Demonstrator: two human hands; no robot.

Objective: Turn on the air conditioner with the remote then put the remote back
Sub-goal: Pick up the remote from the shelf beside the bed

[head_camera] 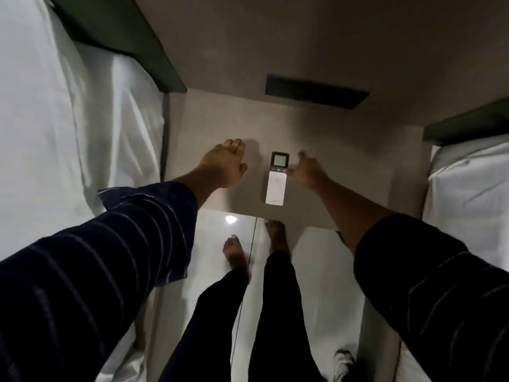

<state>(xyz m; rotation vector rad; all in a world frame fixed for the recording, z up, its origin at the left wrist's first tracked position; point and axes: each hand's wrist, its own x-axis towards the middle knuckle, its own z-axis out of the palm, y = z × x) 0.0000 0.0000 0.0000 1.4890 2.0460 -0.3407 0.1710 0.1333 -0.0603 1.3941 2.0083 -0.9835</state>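
Note:
A white air conditioner remote (276, 180) with a dark top and a small grey screen lies flat on a beige bedside table (344, 188), screen end away from me. My right hand (307, 169) reaches in from the right, fingers spread, fingertips at the remote's right edge near its buttons; I cannot tell whether they touch it. My left hand (224, 164) rests flat on the table to the left of the remote, fingers together, holding nothing. The air conditioner itself is out of view.
A bed with white sheets (68, 119) runs along the left, another white bed (468, 194) on the right. A dark rectangular panel (315, 95) sits on the wall behind the table. My bare feet (237, 252) stand on glossy white floor tiles below.

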